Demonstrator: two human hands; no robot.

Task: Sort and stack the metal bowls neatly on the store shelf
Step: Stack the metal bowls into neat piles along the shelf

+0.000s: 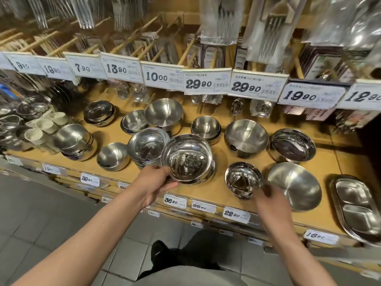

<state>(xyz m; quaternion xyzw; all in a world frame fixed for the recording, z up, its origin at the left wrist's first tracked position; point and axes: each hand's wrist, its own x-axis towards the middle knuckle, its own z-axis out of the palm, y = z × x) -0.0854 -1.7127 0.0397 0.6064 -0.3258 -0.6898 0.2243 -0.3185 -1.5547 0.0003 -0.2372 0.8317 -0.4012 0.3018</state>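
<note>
Head view, centre of the frame: the left hand [156, 182] grips a shiny bowl [186, 159] by its near rim, above the wooden shelf [216, 190]. Right of centre, the right hand [270, 198], blurred, touches a smaller shiny bowl [243, 179]; its grip I cannot tell.

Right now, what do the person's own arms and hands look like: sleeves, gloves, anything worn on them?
Both forearms are bare as far as the frame shows, with no sleeve cuffs in view. The left hand and right hand wear no gloves. No watch, bracelet or ring shows, though the right hand is motion-blurred, so small items there cannot be ruled out.
</note>
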